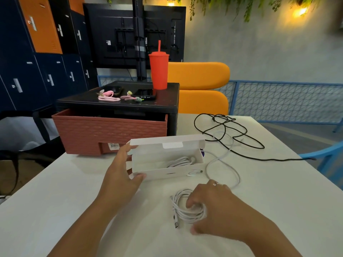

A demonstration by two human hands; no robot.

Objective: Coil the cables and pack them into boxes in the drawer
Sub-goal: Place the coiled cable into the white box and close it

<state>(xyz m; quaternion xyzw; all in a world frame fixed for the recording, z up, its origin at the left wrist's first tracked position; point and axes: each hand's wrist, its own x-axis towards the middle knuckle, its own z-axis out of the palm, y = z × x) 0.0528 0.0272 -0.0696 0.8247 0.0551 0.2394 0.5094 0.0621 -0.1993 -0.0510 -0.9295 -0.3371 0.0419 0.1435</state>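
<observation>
Head view: the left hand (121, 169) grips the end of the open white box (167, 160) on the worktop (55, 201), with one cable already inside. The right hand (207, 206) pinches the coiled white cable (182, 210) just in front. The coil may spring loose when lifted, or snag the loose white cable (222, 164) nearby.

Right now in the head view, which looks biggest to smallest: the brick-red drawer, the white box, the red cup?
1. brick-red drawer
2. white box, though it lies nearer the camera
3. red cup, farthest back
</observation>
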